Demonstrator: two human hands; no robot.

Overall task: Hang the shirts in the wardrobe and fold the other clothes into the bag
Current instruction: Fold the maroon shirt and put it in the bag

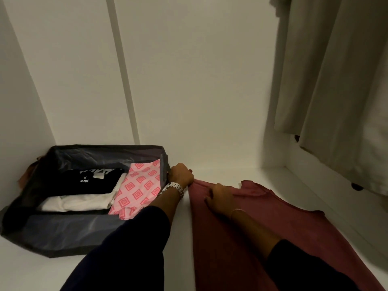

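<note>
Dark sleeves at 6 o'clock lead to the hands: the left hand (pixel 181 174) grasps the upper left corner of the maroon garment (pixel 262 223), and the right hand (pixel 220 199) lies on the cloth with fingers spread, pressing it flat. To fold well, the person should probably pull the edge straight and smooth the wrinkles before turning it over. Just beside, at 9 o'clock, the open bag (pixel 63 232) holds folded clothes on the white surface (pixel 218 175); pale clothes (pixel 336 80) hang at 2 o'clock.
</note>
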